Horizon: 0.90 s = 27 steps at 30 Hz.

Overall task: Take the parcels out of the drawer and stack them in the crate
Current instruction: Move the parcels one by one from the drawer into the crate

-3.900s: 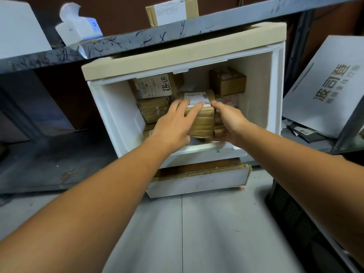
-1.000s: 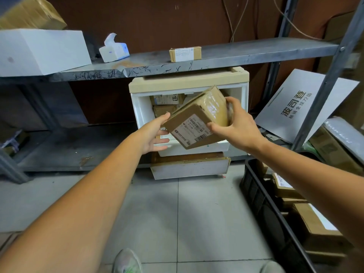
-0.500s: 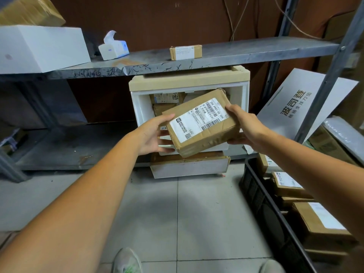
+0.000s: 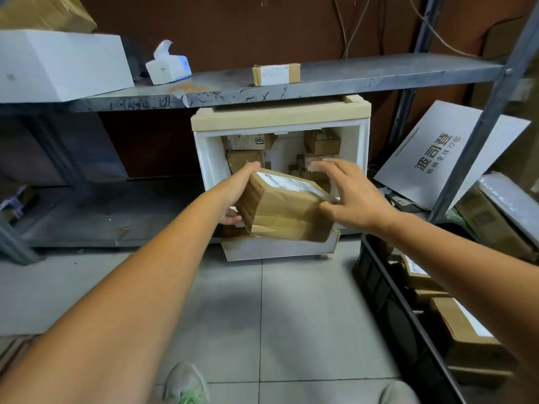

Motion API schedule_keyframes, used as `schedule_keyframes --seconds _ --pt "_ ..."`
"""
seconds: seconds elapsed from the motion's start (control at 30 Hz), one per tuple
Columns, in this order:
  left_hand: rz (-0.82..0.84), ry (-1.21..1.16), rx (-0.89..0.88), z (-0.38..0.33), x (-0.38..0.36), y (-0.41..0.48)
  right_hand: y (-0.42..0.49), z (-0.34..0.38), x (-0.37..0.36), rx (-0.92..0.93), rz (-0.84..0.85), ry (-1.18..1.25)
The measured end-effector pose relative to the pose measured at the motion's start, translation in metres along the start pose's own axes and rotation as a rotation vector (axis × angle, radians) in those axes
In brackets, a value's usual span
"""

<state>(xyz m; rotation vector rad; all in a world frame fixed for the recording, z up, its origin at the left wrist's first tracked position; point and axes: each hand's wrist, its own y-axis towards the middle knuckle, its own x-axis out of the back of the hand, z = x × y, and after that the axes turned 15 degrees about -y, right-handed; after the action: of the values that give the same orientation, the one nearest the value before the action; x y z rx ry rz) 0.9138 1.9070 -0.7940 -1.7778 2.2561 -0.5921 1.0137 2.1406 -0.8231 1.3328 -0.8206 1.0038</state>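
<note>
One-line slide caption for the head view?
Left hand holds a taped brown cardboard parcel before the white drawer unit; right hand open.

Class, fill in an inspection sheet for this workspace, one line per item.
Surface: grey tiled floor.
Job's things: parcel held before the drawer; more parcels inside; crate at right, part filled.
Clutter: tissue box, small box and white box on the shelf; grey board leaning right.
Grips: left hand holds the parcel; right hand open beside it.
Cables: wires hang on the wall.
Surroundings: brown wall, steel upright.
</note>
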Motion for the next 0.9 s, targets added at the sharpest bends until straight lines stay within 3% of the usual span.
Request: schedule_keyframes --seconds 0.13,0.33,0.47,0.7,0.8,0.9 --pt "-0.026 -0.068 0.034 -0.002 0.008 0.003 -0.007 0.003 -0.003 0.117 0.088 -0.112" --pt "0.027 -0.047 0.098 -0.001 0.01 0.003 -0.008 -0.001 -0.005 0.122 0.001 -0.194" --pt "0.069 -0.155 0.032 -0.005 0.004 0.007 -0.01 -0.001 0.003 -0.088 0.094 0.017" --pt "0.247 -0.377 -0.042 -0.004 -0.018 0.008 -0.011 -0.002 0.012 -0.405 0.257 0.713" --pt "0.268 -0.438 -0.106 -0.006 -0.03 0.002 -0.014 0.001 0.02 -0.454 0.301 0.849" --pt "0.248 -0.425 -0.123 -0.006 -0.037 0.001 -0.016 -0.002 0.021 -0.474 0.342 0.835"
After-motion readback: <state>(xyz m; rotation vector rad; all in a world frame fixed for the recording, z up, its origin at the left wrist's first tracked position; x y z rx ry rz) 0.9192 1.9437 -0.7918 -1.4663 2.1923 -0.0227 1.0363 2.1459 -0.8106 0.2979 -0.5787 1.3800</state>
